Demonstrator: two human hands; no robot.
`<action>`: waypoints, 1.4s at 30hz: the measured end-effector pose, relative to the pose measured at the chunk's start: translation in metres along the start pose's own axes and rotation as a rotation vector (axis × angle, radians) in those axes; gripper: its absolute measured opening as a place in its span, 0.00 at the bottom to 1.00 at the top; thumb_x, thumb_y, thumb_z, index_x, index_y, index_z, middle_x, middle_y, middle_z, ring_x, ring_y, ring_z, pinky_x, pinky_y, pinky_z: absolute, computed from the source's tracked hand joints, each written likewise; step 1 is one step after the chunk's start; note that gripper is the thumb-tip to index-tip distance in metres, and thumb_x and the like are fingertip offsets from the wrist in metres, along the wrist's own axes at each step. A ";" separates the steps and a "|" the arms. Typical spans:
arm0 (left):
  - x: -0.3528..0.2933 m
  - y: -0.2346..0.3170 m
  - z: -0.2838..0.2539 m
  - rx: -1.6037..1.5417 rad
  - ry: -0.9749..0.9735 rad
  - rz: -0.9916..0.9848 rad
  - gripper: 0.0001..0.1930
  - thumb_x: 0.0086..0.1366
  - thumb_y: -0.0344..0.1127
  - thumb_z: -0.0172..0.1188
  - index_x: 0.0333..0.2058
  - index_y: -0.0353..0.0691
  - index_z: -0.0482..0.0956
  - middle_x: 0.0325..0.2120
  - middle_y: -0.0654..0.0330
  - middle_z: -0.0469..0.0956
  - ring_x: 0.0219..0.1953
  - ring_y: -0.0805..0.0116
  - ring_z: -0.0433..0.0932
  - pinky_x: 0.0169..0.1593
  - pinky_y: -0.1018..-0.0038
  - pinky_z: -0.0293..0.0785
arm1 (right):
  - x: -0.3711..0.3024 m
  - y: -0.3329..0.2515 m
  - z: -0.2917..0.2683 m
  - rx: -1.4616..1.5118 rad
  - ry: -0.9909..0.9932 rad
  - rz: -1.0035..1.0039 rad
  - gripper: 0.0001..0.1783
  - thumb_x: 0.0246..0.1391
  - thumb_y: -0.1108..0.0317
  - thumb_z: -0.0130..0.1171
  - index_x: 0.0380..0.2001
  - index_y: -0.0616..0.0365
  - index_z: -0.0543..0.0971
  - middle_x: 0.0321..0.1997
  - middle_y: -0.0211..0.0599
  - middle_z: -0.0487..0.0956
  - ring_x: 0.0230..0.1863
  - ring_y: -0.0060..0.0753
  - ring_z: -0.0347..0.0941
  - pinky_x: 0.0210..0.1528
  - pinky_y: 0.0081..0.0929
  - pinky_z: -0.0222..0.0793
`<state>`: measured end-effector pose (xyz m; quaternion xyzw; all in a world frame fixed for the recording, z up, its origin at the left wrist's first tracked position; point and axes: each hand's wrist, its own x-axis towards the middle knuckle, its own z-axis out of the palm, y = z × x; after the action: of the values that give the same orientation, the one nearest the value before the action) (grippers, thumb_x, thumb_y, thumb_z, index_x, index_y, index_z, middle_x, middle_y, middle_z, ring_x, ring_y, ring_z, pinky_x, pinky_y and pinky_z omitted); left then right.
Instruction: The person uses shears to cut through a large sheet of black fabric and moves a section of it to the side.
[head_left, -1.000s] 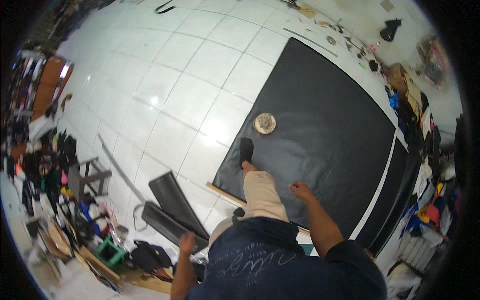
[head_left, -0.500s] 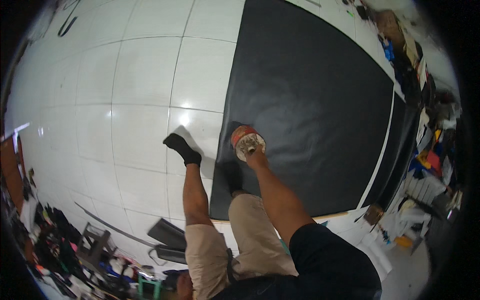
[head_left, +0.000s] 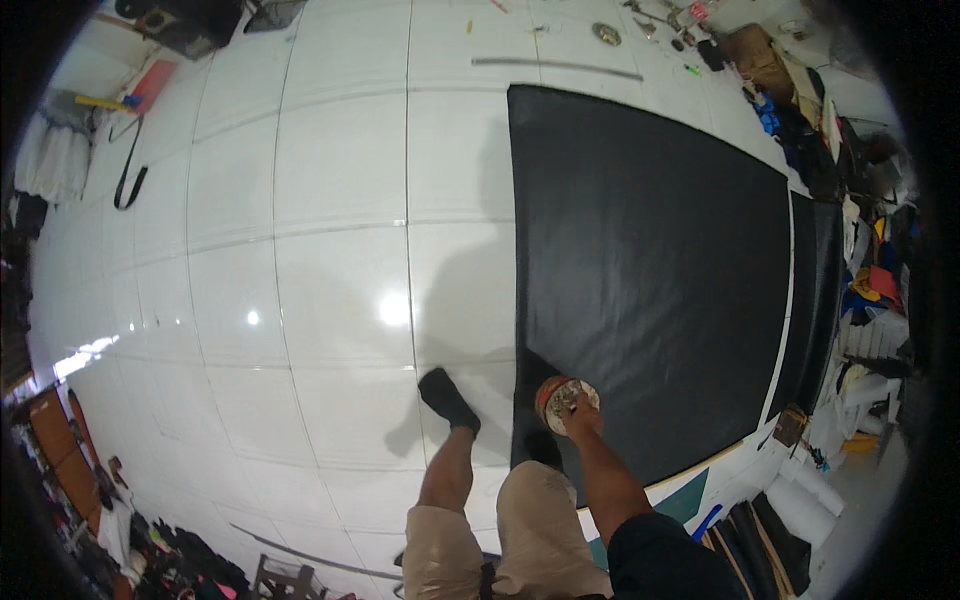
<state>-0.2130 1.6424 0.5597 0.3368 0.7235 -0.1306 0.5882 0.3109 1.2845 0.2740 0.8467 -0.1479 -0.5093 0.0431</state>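
Observation:
My right hand (head_left: 582, 412) is closed at the top of a round red can (head_left: 554, 398) with a stained, whitish top. The can is held over the left part of a large black sheet (head_left: 650, 270), close to its near left corner. The sheet lies flat on white floor tiles and looks like smooth leather or vinyl. My left hand is out of the picture. One foot in a black sock (head_left: 449, 400) stands on the tiles left of the sheet; the other dark foot rests at the sheet's near left edge, partly hidden by my knee.
A long metal strip (head_left: 556, 69) lies beyond the sheet's far edge. Along the right runs a narrower black piece (head_left: 806, 300), with piled scraps behind it. Dark rolls (head_left: 765, 540) lie near right. A black strap (head_left: 130, 188) is far left, and clutter (head_left: 180, 560) fills the near left.
The view has shifted, so more of the far floor shows and my legs and the can appear lower and further right. The can stays in my right hand. A hand at the lower edge has left view.

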 end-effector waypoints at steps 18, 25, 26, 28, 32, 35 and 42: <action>0.055 0.296 0.073 0.061 -0.048 -0.268 0.21 0.68 0.35 0.54 0.58 0.39 0.66 0.44 0.51 0.76 0.39 0.62 0.77 0.37 0.69 0.76 | 0.062 -0.418 -0.303 0.579 0.479 -0.333 0.29 0.51 0.54 0.60 0.51 0.61 0.68 0.45 0.57 0.77 0.46 0.60 0.75 0.49 0.49 0.70; 0.047 0.462 0.196 0.098 -0.156 -0.007 0.24 0.67 0.38 0.58 0.58 0.37 0.66 0.47 0.52 0.75 0.45 0.60 0.76 0.48 0.66 0.77 | 0.146 -0.603 -0.413 0.623 0.511 -0.385 0.30 0.48 0.52 0.62 0.49 0.60 0.69 0.43 0.56 0.78 0.46 0.59 0.75 0.47 0.50 0.71; 0.035 0.489 0.212 0.122 -0.107 -0.139 0.26 0.69 0.42 0.55 0.60 0.36 0.63 0.49 0.51 0.73 0.46 0.59 0.75 0.50 0.62 0.76 | 0.156 -0.620 -0.424 0.621 0.519 -0.379 0.30 0.48 0.52 0.62 0.48 0.60 0.69 0.43 0.55 0.78 0.46 0.59 0.75 0.47 0.50 0.71; 0.045 0.497 0.195 -0.407 -0.324 -0.485 0.26 0.70 0.46 0.51 0.60 0.38 0.64 0.48 0.50 0.73 0.47 0.59 0.75 0.52 0.59 0.75 | 0.174 -0.655 -0.447 0.603 0.515 -0.364 0.29 0.48 0.52 0.62 0.48 0.59 0.68 0.43 0.54 0.78 0.46 0.58 0.75 0.47 0.49 0.71; -0.003 0.447 0.145 0.190 0.010 -0.504 0.23 0.71 0.47 0.48 0.59 0.42 0.67 0.46 0.54 0.76 0.44 0.62 0.76 0.44 0.65 0.76 | 0.185 -0.700 -0.476 0.530 0.426 -0.359 0.29 0.48 0.52 0.61 0.48 0.59 0.67 0.44 0.52 0.78 0.46 0.56 0.76 0.47 0.49 0.71; -0.011 0.423 0.113 0.213 0.034 -0.481 0.22 0.71 0.47 0.49 0.60 0.45 0.67 0.49 0.56 0.76 0.46 0.64 0.76 0.45 0.67 0.75 | 0.187 -0.722 -0.486 0.491 0.433 -0.391 0.29 0.49 0.52 0.60 0.49 0.58 0.66 0.44 0.52 0.78 0.46 0.55 0.76 0.47 0.47 0.72; 0.071 0.524 0.110 0.264 -0.005 -0.336 0.22 0.69 0.44 0.51 0.59 0.44 0.68 0.46 0.56 0.77 0.42 0.65 0.77 0.40 0.69 0.75 | 0.173 -0.687 -0.443 0.456 0.420 -0.576 0.35 0.53 0.50 0.61 0.57 0.56 0.61 0.37 0.49 0.80 0.42 0.52 0.78 0.44 0.44 0.72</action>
<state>0.2007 1.9889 0.5720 0.2854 0.7447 -0.3212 0.5107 0.9159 1.8537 0.1849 0.9266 -0.0021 -0.2711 -0.2604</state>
